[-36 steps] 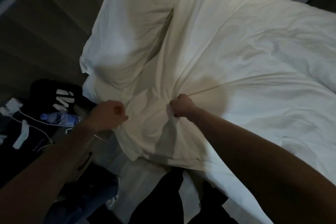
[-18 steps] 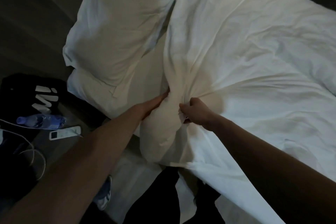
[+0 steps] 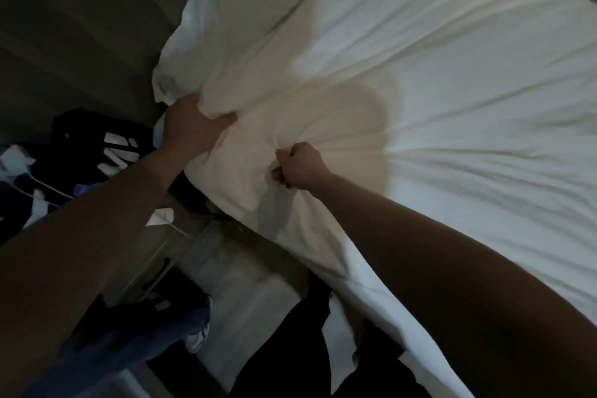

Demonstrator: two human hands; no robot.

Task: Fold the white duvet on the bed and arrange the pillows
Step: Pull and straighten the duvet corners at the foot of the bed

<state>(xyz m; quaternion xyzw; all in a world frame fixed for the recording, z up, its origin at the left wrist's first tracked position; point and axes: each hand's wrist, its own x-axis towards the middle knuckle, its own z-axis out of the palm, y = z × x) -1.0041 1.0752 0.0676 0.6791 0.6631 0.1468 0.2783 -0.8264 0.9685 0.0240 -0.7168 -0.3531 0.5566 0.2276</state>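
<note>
Gripping the white duvet (image 3: 403, 81) near its 9 o'clock corner, the left hand (image 3: 193, 126) clutches the edge while the right hand (image 3: 298, 165) fists bunched cloth. Folding seems barely begun. Next likely calls for carrying this corner across the bed.

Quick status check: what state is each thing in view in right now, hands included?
left hand: grips the duvet's edge, thumb on top.
right hand: fist bunched on duvet fabric.
white duvet: spread over the bed, unfolded, creases fanning from the right fist.
water bottle: lying beside the bed, mostly hidden by the left arm.
</note>
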